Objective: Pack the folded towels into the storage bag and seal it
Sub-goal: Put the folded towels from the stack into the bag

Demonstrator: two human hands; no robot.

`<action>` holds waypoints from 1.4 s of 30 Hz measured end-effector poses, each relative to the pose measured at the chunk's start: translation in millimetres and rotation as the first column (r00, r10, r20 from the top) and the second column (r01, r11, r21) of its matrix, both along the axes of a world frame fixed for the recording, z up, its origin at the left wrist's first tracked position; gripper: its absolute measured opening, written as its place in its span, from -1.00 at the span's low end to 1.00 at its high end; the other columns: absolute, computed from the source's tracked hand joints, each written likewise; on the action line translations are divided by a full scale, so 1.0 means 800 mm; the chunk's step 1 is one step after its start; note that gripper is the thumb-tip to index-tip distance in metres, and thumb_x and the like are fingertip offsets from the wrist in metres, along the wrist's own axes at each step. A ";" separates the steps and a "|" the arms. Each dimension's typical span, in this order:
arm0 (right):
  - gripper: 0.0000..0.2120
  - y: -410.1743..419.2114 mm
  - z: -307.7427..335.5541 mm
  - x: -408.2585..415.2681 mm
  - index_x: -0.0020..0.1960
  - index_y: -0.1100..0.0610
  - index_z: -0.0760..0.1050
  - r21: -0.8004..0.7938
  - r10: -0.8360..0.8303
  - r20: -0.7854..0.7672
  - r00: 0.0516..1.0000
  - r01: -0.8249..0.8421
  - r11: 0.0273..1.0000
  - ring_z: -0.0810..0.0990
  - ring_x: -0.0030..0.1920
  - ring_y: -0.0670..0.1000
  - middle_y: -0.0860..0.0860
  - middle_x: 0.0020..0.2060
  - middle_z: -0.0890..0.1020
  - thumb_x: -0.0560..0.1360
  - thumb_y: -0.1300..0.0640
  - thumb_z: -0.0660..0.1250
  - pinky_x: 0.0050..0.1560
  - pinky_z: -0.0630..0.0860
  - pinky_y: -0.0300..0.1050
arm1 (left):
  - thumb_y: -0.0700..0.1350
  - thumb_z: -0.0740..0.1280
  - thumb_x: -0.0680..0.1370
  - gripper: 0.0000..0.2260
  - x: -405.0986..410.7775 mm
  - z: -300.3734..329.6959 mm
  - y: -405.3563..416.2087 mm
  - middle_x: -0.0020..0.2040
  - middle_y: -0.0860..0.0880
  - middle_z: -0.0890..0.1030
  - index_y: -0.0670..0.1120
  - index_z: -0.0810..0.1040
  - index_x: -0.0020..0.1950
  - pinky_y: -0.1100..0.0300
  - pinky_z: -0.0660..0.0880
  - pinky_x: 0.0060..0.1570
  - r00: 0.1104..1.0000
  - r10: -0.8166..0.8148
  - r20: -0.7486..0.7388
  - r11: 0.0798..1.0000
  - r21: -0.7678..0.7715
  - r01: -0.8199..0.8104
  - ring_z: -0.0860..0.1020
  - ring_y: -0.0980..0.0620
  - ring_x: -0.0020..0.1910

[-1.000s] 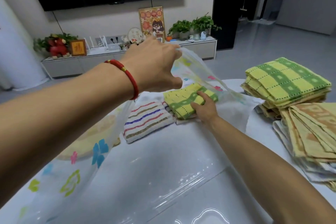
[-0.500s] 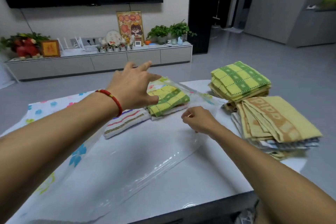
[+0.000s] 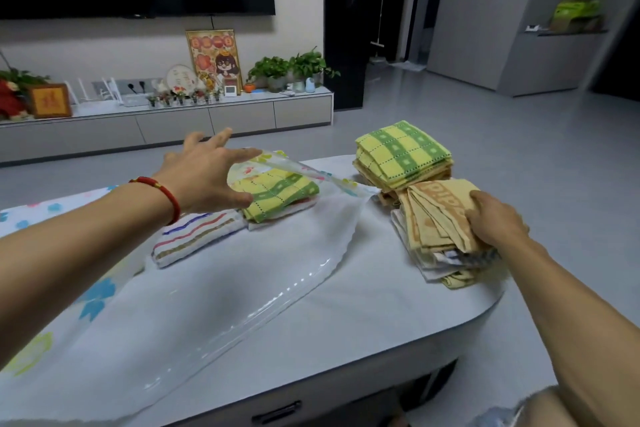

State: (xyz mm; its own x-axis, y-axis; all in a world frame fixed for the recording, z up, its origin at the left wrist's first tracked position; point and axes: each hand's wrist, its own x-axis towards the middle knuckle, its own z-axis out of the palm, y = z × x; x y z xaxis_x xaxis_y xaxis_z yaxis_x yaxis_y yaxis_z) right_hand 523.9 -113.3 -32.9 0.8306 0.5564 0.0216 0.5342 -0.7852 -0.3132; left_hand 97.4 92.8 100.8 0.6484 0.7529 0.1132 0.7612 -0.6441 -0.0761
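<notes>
Plainly the storage bag (image 3: 214, 288), slick limp film at lower left, already holds a striped towel (image 3: 194, 239) and a green-checked towel (image 3: 277, 196). The left hand (image 3: 204, 177) hovers flat-fingered over its mouth. At right centre the right hand (image 3: 491, 218) clutches a soft, floppy tan towel (image 3: 438, 215); its woven lettering isn't legible. Best gripped along the folded edge.

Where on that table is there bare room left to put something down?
The near strip of the table, between the storage bag and the tan towel pile, looks bare. The far right is crowded by the green checked stack; the bag covers the left.
</notes>
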 end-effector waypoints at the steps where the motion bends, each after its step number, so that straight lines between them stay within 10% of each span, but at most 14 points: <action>1: -0.56 0.003 0.003 0.002 0.51 -0.13 0.38 -0.001 -0.008 0.009 1.000 0.008 1.000 0.44 0.37 0.33 0.19 0.40 0.53 0.63 -0.01 0.24 0.36 0.35 0.26 | 0.36 0.41 0.35 -0.22 -0.001 -0.001 0.001 0.62 -0.06 0.06 0.37 0.13 0.50 -0.46 0.26 0.31 1.000 0.004 0.003 1.000 0.008 -0.004 0.06 -0.32 0.51; 5: -0.61 0.011 0.017 -0.003 0.33 -0.16 0.54 0.025 -0.020 0.050 0.999 0.019 1.000 0.55 0.26 0.27 0.13 0.26 0.63 0.52 0.08 0.36 0.24 0.42 0.18 | 0.37 0.40 0.35 -0.22 -0.004 -0.002 0.004 0.61 -0.07 0.08 0.37 0.13 0.50 -0.45 0.28 0.30 1.000 -0.010 -0.001 1.000 0.026 0.010 0.09 -0.32 0.50; 9: -0.48 0.011 0.041 0.005 0.32 -0.10 0.54 0.088 0.082 -0.230 0.970 -0.063 0.994 0.52 0.20 0.23 0.17 0.34 0.53 0.43 0.26 0.49 0.11 0.51 0.00 | 0.36 0.38 0.37 -0.24 -0.009 -0.006 -0.001 0.61 -0.09 0.10 0.34 0.15 0.51 -0.43 0.28 0.33 1.000 -0.005 -0.001 1.000 0.024 0.005 0.09 -0.32 0.51; 20: -0.63 -0.002 0.142 -0.111 0.15 -0.09 0.71 0.387 0.560 -0.609 0.561 -0.405 0.828 0.77 -0.20 0.15 0.09 -0.01 0.77 0.36 0.10 0.60 -0.23 0.68 -0.02 | 0.27 0.40 0.43 -0.28 -0.019 -0.001 -0.014 0.59 -0.10 0.18 0.32 0.16 0.52 -0.42 0.29 0.32 1.000 -0.001 0.016 1.000 -0.006 0.001 0.14 -0.29 0.50; 31: -0.37 0.157 0.123 -0.296 0.48 -0.11 0.49 0.546 0.686 -0.652 0.323 -0.426 0.721 0.78 -0.03 0.05 0.04 0.26 0.62 0.48 0.27 0.51 -0.13 0.70 -0.11 | 0.20 0.37 0.44 -0.38 -0.125 -0.023 -0.042 0.50 -0.05 0.35 0.25 0.29 0.47 -0.17 0.49 0.21 1.000 0.015 -0.006 1.000 0.000 -0.015 0.39 -0.22 0.35; 42: -0.58 0.221 0.093 -0.421 0.28 0.05 0.67 0.522 0.646 -0.744 0.170 -0.455 0.721 0.74 0.09 0.10 0.09 0.18 0.71 0.48 0.37 0.47 -0.03 0.71 -0.08 | 0.15 0.40 0.45 -0.26 -0.170 0.023 -0.019 0.61 0.04 0.11 -0.07 0.24 0.55 -0.14 0.48 0.24 0.996 0.031 0.080 0.997 0.061 -0.036 0.43 -0.19 0.36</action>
State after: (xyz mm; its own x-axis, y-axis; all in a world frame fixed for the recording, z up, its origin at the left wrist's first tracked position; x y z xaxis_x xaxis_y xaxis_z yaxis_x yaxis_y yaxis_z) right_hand 187.1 63.5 41.8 -0.0934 0.9433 -0.3185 0.1739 -0.2996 -0.9381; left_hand -38.5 77.9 119.0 0.6103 0.7637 0.2106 0.7873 -0.6141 -0.0545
